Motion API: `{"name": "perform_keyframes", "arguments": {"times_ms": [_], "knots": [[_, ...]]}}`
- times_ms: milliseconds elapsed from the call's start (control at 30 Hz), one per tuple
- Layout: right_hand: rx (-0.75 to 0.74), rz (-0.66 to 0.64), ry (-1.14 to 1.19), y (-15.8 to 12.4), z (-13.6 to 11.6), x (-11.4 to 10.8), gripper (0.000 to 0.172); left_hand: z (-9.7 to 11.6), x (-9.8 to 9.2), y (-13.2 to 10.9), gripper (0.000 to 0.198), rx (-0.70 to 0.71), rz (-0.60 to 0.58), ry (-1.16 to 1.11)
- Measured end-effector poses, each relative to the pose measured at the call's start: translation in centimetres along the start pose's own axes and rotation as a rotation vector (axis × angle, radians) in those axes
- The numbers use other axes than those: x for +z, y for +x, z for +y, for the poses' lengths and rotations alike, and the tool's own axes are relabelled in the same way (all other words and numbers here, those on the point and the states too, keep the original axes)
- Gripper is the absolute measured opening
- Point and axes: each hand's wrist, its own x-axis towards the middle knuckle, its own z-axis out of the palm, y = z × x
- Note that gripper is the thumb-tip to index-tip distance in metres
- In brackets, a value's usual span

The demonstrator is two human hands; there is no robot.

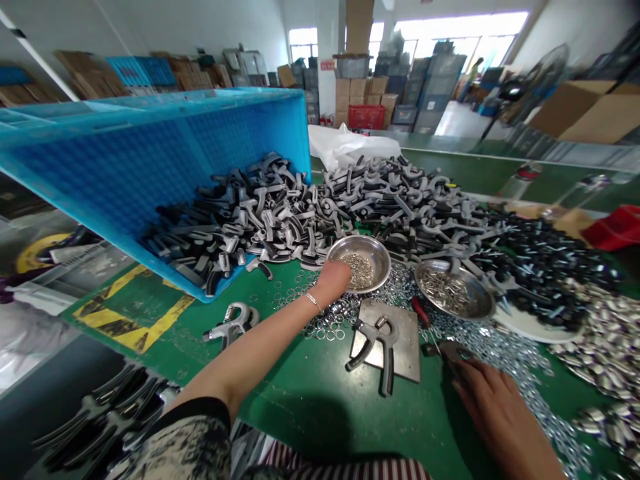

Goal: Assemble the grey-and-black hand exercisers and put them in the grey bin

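My left hand (pixel 336 277) reaches over the near-left rim of a metal bowl (pixel 384 262) of small metal pins; its fingers are hidden. My right hand (pixel 500 403) is closed around a dark hammer (pixel 454 351) lying at the table's right side. Between the hands, a grey hand clamp with black grips (pixel 388 337) rests on a square metal plate (pixel 410 365). A small red-handled screwdriver (pixel 421 311) lies just right of the plate. Another clamp (pixel 234 323) sits left of my forearm. Metal rings (pixel 330 327) are scattered below the bowl.
A tipped blue crate (pixel 306 133) spills grey clamp parts (pixel 285 227) across the back. A second metal bowl (pixel 487 310) holds small cylinders. Black screw parts (pixel 550 260), a spread of small bright pieces (pixel 525 373) and shiny metal caps (pixel 595 327) cover the right side.
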Motion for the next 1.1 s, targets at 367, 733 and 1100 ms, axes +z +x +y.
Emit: {"name": "perform_keyframes", "arguments": {"times_ms": [367,733,1100], "knots": [[0.392,-0.276,0.567,-1.0,-3.5,-4.1,0.034,-1.6,0.7,0.5,0.019,-0.010,0.185,-0.382],[0.256,-0.544,0.583,5.7,-6.9,-4.4,0.046,-0.8,-0.8,-3.8,0.011,0.108,0.270,-0.823],[0.560,-0.475,0.857,3.5,-5.3,-2.5,0.055,4.8,2.1,-7.5,0.013,0.175,-0.086,-1.033]]}}
